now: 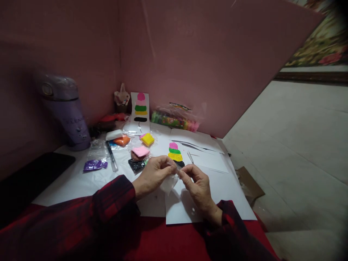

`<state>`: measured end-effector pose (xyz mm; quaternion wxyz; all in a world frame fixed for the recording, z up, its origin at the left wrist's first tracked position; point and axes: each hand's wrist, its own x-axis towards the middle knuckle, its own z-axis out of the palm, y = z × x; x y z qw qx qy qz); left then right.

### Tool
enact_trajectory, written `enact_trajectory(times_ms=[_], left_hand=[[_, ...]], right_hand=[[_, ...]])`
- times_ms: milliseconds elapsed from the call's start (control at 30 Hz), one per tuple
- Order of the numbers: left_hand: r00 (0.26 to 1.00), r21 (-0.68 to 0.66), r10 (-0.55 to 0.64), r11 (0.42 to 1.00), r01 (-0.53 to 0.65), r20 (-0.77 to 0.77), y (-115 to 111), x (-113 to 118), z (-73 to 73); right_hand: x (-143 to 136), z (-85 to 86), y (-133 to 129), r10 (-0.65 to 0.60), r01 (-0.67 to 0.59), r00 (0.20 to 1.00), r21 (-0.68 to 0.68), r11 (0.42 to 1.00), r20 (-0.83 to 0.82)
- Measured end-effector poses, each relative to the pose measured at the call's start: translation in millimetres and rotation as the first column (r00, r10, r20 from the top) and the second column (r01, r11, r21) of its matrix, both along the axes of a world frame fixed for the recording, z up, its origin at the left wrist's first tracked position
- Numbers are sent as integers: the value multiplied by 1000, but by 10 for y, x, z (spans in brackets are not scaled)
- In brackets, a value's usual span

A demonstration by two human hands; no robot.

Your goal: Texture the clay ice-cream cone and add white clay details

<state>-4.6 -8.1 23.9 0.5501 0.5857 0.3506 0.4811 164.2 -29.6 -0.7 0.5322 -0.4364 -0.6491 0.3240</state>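
Between my hands hangs a small clear plastic bag (169, 184); what is in it, if anything, I cannot make out. My left hand (154, 174) pinches its upper edge, and my right hand (197, 185) pinches close beside with thumb and forefinger. Just behind my fingers, a white sheet (178, 214) bears a stack of coloured clay (174, 151) in pink, green, yellow and black. A slim silvery tool (190, 157) lies right of the stack. Left of my left hand are packets of black clay (137, 165) and pink clay (140, 151).
A purple bottle (66, 116) stands at the left, near a dark flat object (40, 174). Purple clay (95, 165), a pen (111, 156), orange clay (121, 140) and yellow clay (147, 139) lie nearby. A painted card (140, 113) leans behind, beside a packet of colourful sticks (175, 120).
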Motion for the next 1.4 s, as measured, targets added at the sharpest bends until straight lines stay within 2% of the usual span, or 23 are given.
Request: enact_trajectory(times_ms=[200,367,567,733,933,1100,1233,1400], left_hand=[[999,-35,-16,999,18,40,7,6,-12],[998,-49,22,999,-19,62,27,-22,18],[999,-50,-3,999,5,53,-1,-15,41],[996,-70,-38,997,43,77,-5,5,18],[1000,33,-9,999,10,-23,-1,4,-23],[997,6,-61,998,61,-57,-8,7,-37],[996,52,-18,998,23,-90,9,-1,-30],[996,42,87,995,-86,-32,26,-5,1]], right_hand=[[-4,42,-4,-13,13,999,-8,1000,-31],[10,33,24,-1,-3,996,-43,999,-91],[1,30,2,29,-29,999,-14,999,-20],[10,41,-1,27,-27,999,-22,999,-28],[-5,10,8,67,-67,998,-22,997,-10],[3,20,-7,43,-45,998,29,999,50],[6,16,5,34,-35,999,22,999,27],[3,30,12,7,-7,1000,-34,999,2]])
